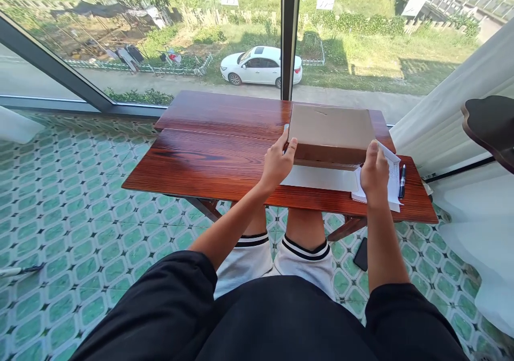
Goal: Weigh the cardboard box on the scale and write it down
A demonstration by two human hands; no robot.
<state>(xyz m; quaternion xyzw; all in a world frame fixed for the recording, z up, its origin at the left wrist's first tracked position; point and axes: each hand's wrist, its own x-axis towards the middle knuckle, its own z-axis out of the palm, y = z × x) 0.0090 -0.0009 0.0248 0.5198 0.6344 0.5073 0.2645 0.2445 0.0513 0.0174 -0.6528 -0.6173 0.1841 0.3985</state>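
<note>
1. Head view, nearest first: black sleeves and torso at bottom of frame; white shorts [277,262] with dark trim over bare knees, seated at the red-brown wooden table [209,157].
2. Left hand [277,164] reached forward to the left edge of a tan cardboard panel [331,127]; thumb and fingers pinched on that edge, so grasping, not clenched.
3. Right hand [373,174] set at the panel's right front corner, fingers curled down. Contact with the panel probable, but grip hidden by the back of the hand; also lying over a white paper sheaf [391,181]. Cannot tell which of the two was held.
4. Panel raised at its near edge, tilted up toward the window, shadowed gap beneath; a white sheet [321,179] flat on the table below it.
5. Pen [402,181] just beside the sheaf, toward the right table edge.
6. Handling judgement: panel likely light, stiff and flat, matt and not slippery; apt to crease if bent at mid-span. Best hold judged at opposite side edges, near the front corners, as the hands stood.
7. Paper beneath likely limp, liable to slide on the varnished top.
8. Surroundings: green patterned floor tiles [80,200], dark phone-like object [361,254] on the floor under the table, white curtain [461,136] at right, white car [261,65] outside beyond the glass.
</note>
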